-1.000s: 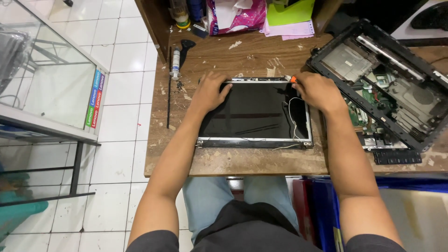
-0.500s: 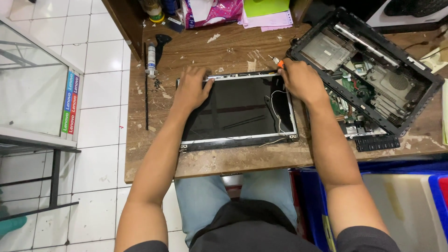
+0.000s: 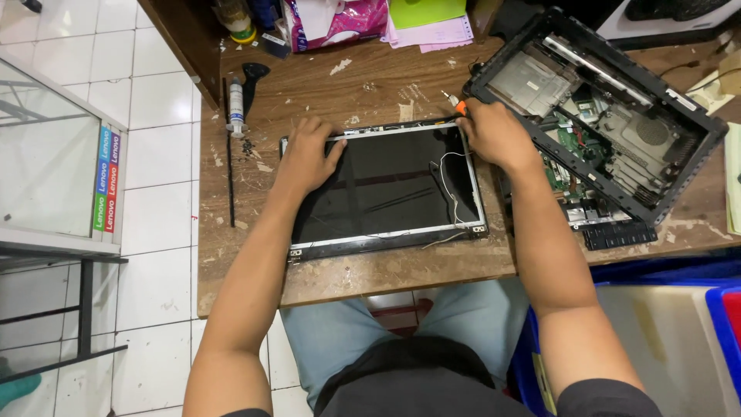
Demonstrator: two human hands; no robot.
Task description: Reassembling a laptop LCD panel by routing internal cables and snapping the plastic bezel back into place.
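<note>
Screen panel (image 3: pixel 386 189) between, apparently under, hands (image 3: pixel 309 154)

The worn wooden desk (image 3: pixel 370 85) anchors everything here. On its left part a small syringe tube (image 3: pixel 237 104) lies next to a black tool (image 3: pixel 253 77), and a long thin black rod (image 3: pixel 229 166) runs along that left edge. At the back edge sit a pink bag (image 3: pixel 340 19) and green and pink papers (image 3: pixel 428 23). On the right part rests an opened laptop base (image 3: pixel 610 116), its boards exposed. Left of the desk, over white floor tiles (image 3: pixel 154 100), stands a glass cabinet (image 3: pixel 54 154). Below the desk's right corner sits a blue bin (image 3: pixel 664 309).
</note>
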